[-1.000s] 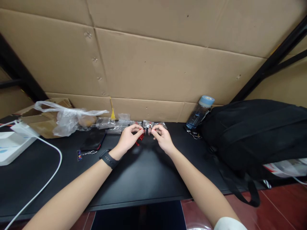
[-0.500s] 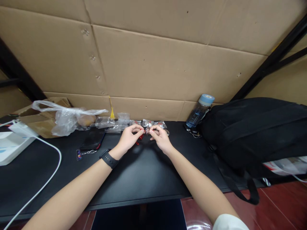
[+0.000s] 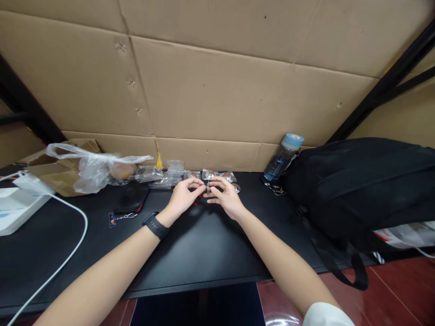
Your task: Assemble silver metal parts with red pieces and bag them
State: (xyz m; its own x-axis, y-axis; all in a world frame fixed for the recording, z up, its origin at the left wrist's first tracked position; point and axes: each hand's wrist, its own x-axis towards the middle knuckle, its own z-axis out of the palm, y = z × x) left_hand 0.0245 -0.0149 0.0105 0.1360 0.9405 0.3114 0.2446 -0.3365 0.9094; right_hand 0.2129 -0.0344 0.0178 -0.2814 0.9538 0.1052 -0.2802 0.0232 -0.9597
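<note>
My left hand [image 3: 185, 197], with a dark watch on its wrist, pinches a red cord [image 3: 200, 195] between thumb and forefinger. Part of the cord hangs below those fingertips. Close beside it, my right hand [image 3: 226, 197] grips a small shiny round piece [image 3: 208, 186] seen edge-on between its fingers, its lower fingers a little spread. Whether the cord is fastened to the piece I cannot tell, as the fingertips cover it. Just behind the hands lie small clear packets [image 3: 210, 174] with round red-marked things in them. Another shiny round piece [image 3: 237, 187] rests by the right knuckles.
Flat clear packets [image 3: 165, 182] and a yellow tassel [image 3: 159, 160] are left of centre at the back. Further left are a black pouch [image 3: 131, 198], a plastic bag [image 3: 93, 170] and a white power strip [image 3: 23, 203]. A bottle [image 3: 280, 158] and black backpack [image 3: 356, 190] stand right.
The fingers of my right hand have shifted and spread around the shiny round piece, which now shows more upright. My left hand has barely moved.
</note>
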